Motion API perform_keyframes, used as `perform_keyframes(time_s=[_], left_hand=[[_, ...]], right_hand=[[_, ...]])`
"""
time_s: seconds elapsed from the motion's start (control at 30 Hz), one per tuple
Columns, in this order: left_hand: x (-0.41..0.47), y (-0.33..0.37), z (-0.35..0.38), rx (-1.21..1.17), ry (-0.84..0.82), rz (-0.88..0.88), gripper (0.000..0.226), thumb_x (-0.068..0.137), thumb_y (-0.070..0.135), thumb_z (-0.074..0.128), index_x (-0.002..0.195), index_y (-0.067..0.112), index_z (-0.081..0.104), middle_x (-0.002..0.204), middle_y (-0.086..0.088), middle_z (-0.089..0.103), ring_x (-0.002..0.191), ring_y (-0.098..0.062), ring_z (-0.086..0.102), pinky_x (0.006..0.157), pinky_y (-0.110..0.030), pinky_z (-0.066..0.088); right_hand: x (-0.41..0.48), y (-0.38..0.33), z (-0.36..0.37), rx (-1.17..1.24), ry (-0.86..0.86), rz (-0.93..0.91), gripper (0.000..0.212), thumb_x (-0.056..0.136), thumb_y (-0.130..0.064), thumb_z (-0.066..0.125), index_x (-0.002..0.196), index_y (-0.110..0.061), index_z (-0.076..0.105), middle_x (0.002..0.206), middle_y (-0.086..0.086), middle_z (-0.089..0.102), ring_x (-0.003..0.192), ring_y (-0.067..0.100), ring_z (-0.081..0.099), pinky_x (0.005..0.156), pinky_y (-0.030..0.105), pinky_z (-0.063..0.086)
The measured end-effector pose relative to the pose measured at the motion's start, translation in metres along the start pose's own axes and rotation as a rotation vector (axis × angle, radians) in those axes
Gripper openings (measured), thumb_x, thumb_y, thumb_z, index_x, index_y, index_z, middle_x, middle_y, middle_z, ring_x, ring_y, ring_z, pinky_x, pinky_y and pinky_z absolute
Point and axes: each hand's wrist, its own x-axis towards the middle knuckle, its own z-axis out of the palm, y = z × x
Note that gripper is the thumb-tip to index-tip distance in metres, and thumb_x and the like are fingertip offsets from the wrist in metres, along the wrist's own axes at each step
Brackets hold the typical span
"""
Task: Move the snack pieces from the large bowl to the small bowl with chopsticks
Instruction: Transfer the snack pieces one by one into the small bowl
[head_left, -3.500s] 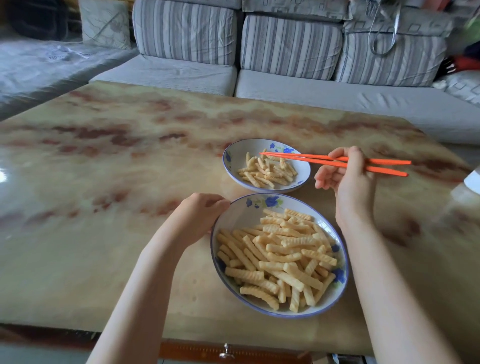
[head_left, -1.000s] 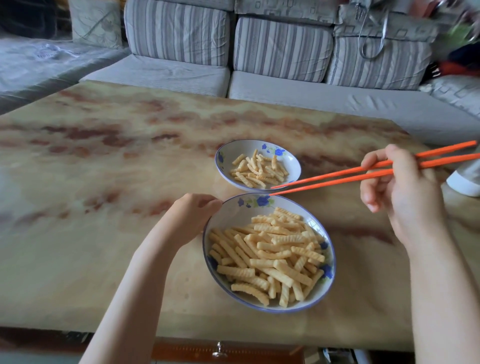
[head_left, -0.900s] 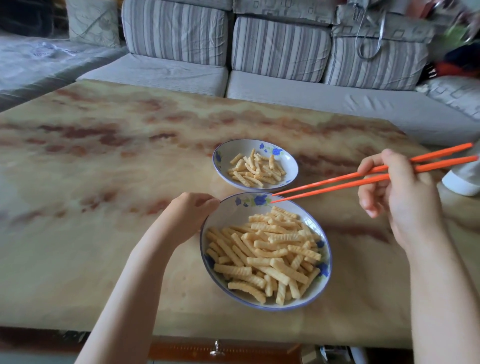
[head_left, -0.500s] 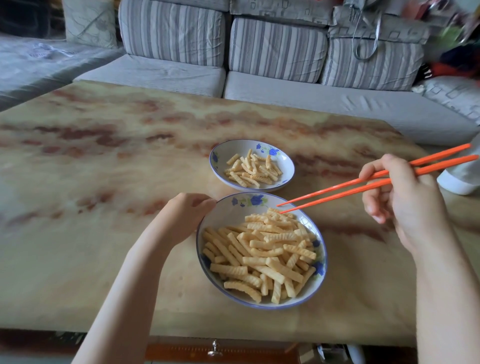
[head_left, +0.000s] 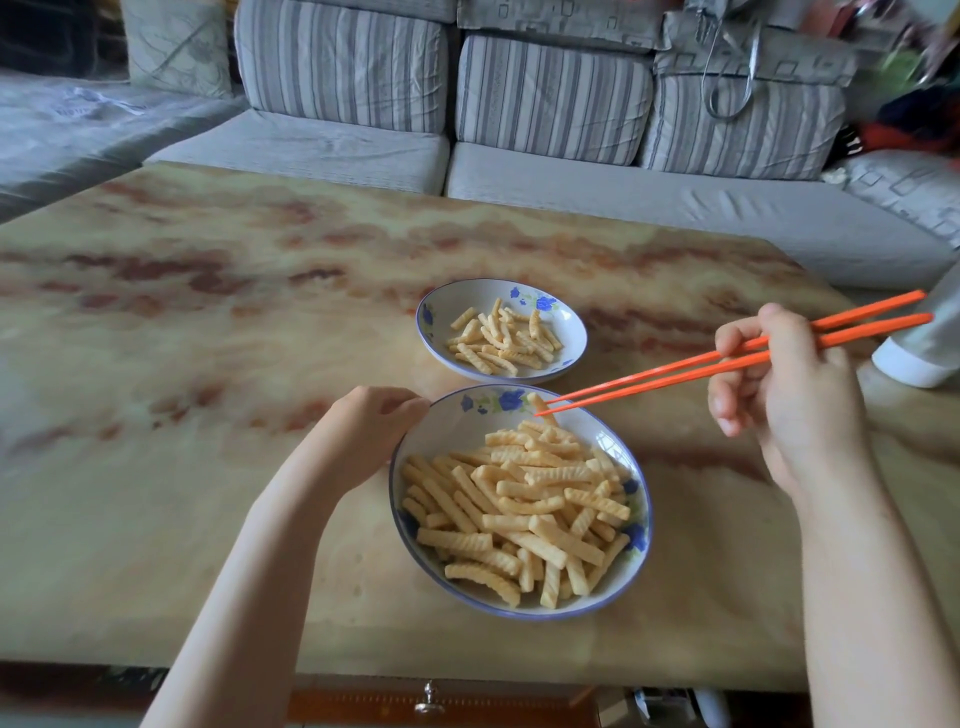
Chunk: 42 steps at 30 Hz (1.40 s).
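Marble table (head_left: 208, 338) | ridged yellow snacks (head_left: 519, 499) | right hand (head_left: 784, 395) grips chopsticks (head_left: 675, 369) | left hand (head_left: 369, 431) holds large bowl (head_left: 457, 436)

one large bowl (head_left: 457, 431), one small bowl (head_left: 447, 312), two chopsticks (head_left: 649, 373), one left hand (head_left: 363, 431), one right hand (head_left: 795, 400)

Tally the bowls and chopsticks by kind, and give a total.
Bowls: 2, the large bowl and the small bowl.
Chopsticks: 2, the orange chopsticks.
Total: 4.
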Motion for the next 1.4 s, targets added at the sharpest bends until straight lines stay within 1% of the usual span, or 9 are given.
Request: perform_keyframes(time_s=[0.07, 0.2, 0.33, 0.5, 0.63, 0.93, 1.1, 1.2, 1.4], left_hand=[[0.000, 0.000, 0.000, 0.001, 0.000, -0.001, 0.025, 0.092, 0.026, 0.050, 0.086, 0.019, 0.073, 0.085, -0.010, 0.071, 0.084, -0.032, 0.065, 0.079, -0.037, 0.053], [0.001, -0.001, 0.001, 0.005, 0.003, 0.005, 0.025, 0.091, 0.026, 0.050, 0.081, 0.020, 0.072, 0.084, -0.011, 0.070, 0.071, -0.024, 0.058, 0.077, -0.036, 0.053], [0.001, -0.002, 0.000, 0.006, 0.006, -0.001, 0.025, 0.091, 0.027, 0.050, 0.082, 0.017, 0.072, 0.084, -0.012, 0.070, 0.071, -0.021, 0.056, 0.077, -0.037, 0.053], [0.001, -0.001, 0.001, 0.013, 0.005, 0.001, 0.026, 0.091, 0.027, 0.050, 0.081, 0.019, 0.072, 0.083, -0.011, 0.070, 0.071, -0.021, 0.055, 0.078, -0.038, 0.052], [0.002, -0.001, 0.001, 0.011, 0.011, -0.003, 0.025, 0.091, 0.026, 0.050, 0.083, 0.019, 0.072, 0.083, -0.011, 0.070, 0.070, -0.021, 0.055, 0.077, -0.036, 0.052], [0.004, -0.004, 0.002, 0.008, 0.007, -0.002, 0.024, 0.091, 0.028, 0.051, 0.084, 0.021, 0.072, 0.083, -0.009, 0.070, 0.073, -0.022, 0.057, 0.079, -0.037, 0.052], [0.004, -0.003, 0.002, 0.019, 0.007, 0.002, 0.024, 0.092, 0.028, 0.050, 0.086, 0.020, 0.073, 0.085, -0.008, 0.071, 0.080, -0.027, 0.062, 0.079, -0.036, 0.052], [0.004, -0.004, 0.001, 0.020, 0.004, 0.008, 0.025, 0.091, 0.027, 0.050, 0.080, 0.021, 0.072, 0.082, -0.009, 0.070, 0.073, -0.024, 0.058, 0.077, -0.038, 0.052], [0.004, -0.005, 0.002, 0.009, 0.001, 0.006, 0.025, 0.092, 0.026, 0.051, 0.083, 0.021, 0.073, 0.082, -0.007, 0.071, 0.079, -0.029, 0.062, 0.079, -0.039, 0.052]], right_hand=[[0.001, 0.000, 0.001, 0.037, 0.021, -0.012, 0.041, 0.100, -0.023, 0.031, 0.065, -0.012, 0.050, 0.036, 0.005, 0.045, 0.029, 0.020, 0.035, 0.035, 0.021, 0.023], [0.002, -0.001, 0.004, 0.166, 0.066, -0.013, 0.041, 0.100, -0.019, 0.032, 0.063, -0.014, 0.049, 0.042, 0.000, 0.051, 0.030, 0.016, 0.038, 0.036, 0.019, 0.024], [0.007, -0.001, 0.016, 0.285, 0.129, 0.001, 0.038, 0.099, -0.015, 0.031, 0.065, -0.014, 0.047, 0.042, -0.005, 0.051, 0.032, 0.014, 0.039, 0.037, 0.020, 0.025], [0.022, 0.009, 0.035, 0.301, 0.163, 0.022, 0.036, 0.098, -0.016, 0.031, 0.067, -0.012, 0.048, 0.040, -0.007, 0.050, 0.033, 0.014, 0.042, 0.038, 0.021, 0.030], [0.029, 0.020, 0.046, 0.285, 0.179, 0.029, 0.036, 0.098, -0.018, 0.031, 0.068, -0.012, 0.049, 0.037, -0.002, 0.048, 0.032, 0.016, 0.043, 0.039, 0.022, 0.031], [0.035, 0.038, 0.062, 0.195, 0.043, -0.033, 0.036, 0.102, -0.021, 0.026, 0.076, -0.011, 0.050, 0.042, 0.004, 0.056, 0.036, 0.019, 0.048, 0.044, 0.027, 0.033], [0.034, 0.034, 0.055, 0.204, 0.071, -0.055, 0.036, 0.101, -0.020, 0.028, 0.075, -0.011, 0.051, 0.041, 0.004, 0.055, 0.035, 0.019, 0.047, 0.044, 0.027, 0.033], [0.032, 0.031, 0.046, 0.214, 0.072, -0.030, 0.036, 0.100, -0.022, 0.030, 0.074, -0.011, 0.052, 0.041, 0.003, 0.053, 0.036, 0.020, 0.045, 0.042, 0.025, 0.033], [0.027, 0.018, 0.024, 0.171, -0.102, 0.011, 0.040, 0.101, -0.022, 0.030, 0.070, -0.010, 0.053, 0.037, 0.005, 0.047, 0.032, 0.019, 0.036, 0.039, 0.023, 0.026]])
